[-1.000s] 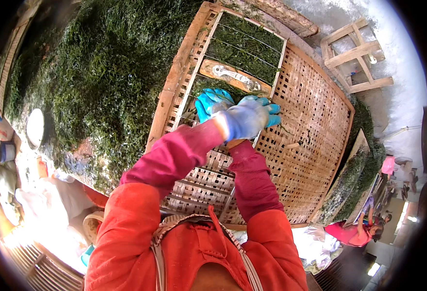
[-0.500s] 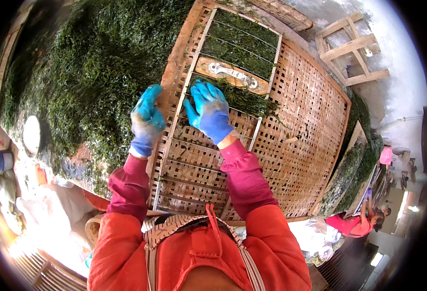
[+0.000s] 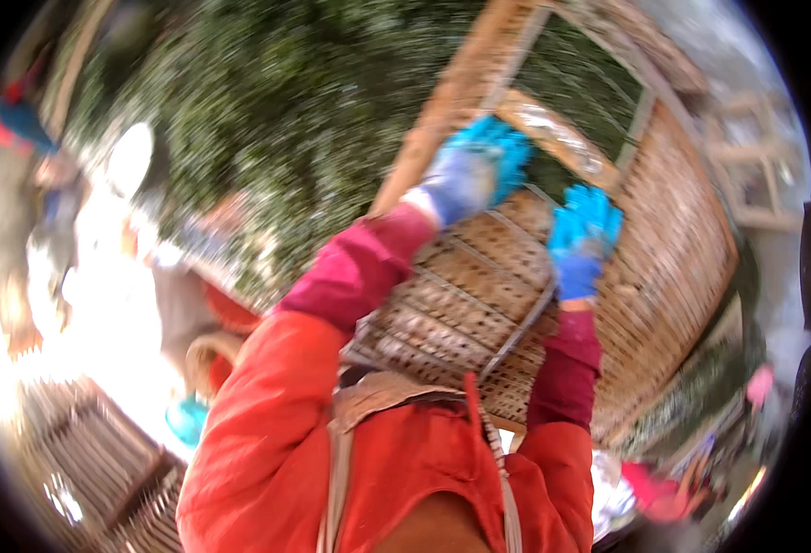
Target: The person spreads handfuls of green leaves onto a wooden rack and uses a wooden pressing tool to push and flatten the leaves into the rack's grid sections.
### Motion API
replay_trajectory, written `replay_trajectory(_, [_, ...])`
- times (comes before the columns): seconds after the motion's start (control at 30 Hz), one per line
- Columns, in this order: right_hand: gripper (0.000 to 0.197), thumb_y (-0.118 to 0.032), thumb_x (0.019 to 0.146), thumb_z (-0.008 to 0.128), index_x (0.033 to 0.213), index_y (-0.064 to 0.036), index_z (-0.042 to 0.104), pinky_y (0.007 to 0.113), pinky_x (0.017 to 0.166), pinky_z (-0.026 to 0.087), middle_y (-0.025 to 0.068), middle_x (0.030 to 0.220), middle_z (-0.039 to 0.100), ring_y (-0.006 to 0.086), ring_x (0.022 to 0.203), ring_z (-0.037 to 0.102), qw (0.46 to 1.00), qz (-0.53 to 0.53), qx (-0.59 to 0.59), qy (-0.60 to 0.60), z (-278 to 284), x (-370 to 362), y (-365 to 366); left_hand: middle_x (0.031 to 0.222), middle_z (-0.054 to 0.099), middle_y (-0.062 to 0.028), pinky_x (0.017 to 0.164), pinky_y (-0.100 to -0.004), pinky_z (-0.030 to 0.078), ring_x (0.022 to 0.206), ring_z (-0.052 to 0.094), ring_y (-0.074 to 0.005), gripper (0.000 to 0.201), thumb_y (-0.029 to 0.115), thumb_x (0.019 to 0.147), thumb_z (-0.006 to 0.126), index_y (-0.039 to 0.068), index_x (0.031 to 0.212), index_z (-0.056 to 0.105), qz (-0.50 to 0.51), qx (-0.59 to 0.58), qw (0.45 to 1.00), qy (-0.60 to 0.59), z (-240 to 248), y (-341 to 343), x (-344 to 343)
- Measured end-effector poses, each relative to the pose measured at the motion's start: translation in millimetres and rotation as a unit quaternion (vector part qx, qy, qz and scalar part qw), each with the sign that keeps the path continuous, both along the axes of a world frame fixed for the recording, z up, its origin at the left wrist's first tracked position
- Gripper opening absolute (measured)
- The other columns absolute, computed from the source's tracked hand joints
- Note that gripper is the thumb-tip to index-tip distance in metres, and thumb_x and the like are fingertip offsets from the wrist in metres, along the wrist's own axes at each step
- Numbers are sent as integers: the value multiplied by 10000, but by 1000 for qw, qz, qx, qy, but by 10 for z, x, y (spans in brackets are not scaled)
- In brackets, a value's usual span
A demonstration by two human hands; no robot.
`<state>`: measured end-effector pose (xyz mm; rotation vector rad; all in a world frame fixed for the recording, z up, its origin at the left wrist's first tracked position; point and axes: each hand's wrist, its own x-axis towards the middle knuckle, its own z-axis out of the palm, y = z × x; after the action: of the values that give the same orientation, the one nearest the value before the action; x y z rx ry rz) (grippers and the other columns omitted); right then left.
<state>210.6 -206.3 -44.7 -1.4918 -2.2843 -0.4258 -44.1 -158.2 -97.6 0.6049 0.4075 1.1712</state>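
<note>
Both my hands wear blue gloves and lie over a thin slatted frame [image 3: 516,330] on a perforated woven panel [image 3: 673,212]. My left hand [image 3: 479,164] is stretched flat near the frame's left side, over green strands just below a wooden block [image 3: 562,136] with a pale metal handle. Fingers apart, my right hand [image 3: 586,230] is by the right rail, close to the block's lower right end. Nothing shows in either hand, though motion blurs them. A layer of dark green, seaweed-like strands [image 3: 582,74] fills the frame's far section; bare panel shows through its near sections.
A large heap of the same green strands [image 3: 258,111] covers the left of the table. White round dish [image 3: 130,161] at its left edge. Slatted racks [image 3: 101,452] stand at lower left, a wooden frame [image 3: 746,157] at far right. Another person in red [image 3: 659,493] is at lower right.
The view has swung, so the panel sits further right. My left hand has come from beside the frame onto it; my right hand has shifted to the right rail.
</note>
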Motion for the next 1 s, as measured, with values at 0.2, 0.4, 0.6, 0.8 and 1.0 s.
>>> replay_trajectory(0.2, [334,-259,1016,608,1235,-49,746,538,1216,308,107,1364,685,333,1390,522,999,-5,3,38,-123,25,15,1438,636,-99,820,-313,646,1014,749,-200,535,256,1023,650,152,1527,505,36,24,618,785,751,-860,-1033])
replay_trajectory(0.4, [327,-239,1017,600,1249,-53,736,539,1201,331,105,1355,683,331,1375,527,999,-13,15,28,-96,-7,52,1095,769,-162,739,-341,612,847,763,-204,401,115,946,733,22,1330,662,162,-24,494,854,-390,-1823,-2446])
replay_trajectory(0.6, [317,-191,983,655,1258,-55,734,528,1187,367,102,1330,698,333,1352,550,997,22,27,74,-195,88,93,1051,761,-75,713,-286,633,844,714,-131,300,-47,917,711,28,1207,736,366,-174,806,432,-121,-1792,-2586])
replay_trajectory(0.8, [316,-136,925,727,1231,-62,751,506,1194,375,81,1319,708,310,1362,552,991,31,41,125,-242,106,74,1110,755,-59,811,-252,603,873,696,-109,346,-83,909,707,6,1243,731,475,-17,806,353,719,-1596,-2693])
replay_trajectory(1.0, [336,-159,910,755,1239,-89,756,479,1217,363,63,1344,705,288,1380,547,982,18,20,185,-301,64,5,1064,762,-49,701,-249,598,847,702,-91,320,-48,930,674,15,1237,738,434,-7,755,491,952,-1186,-2912])
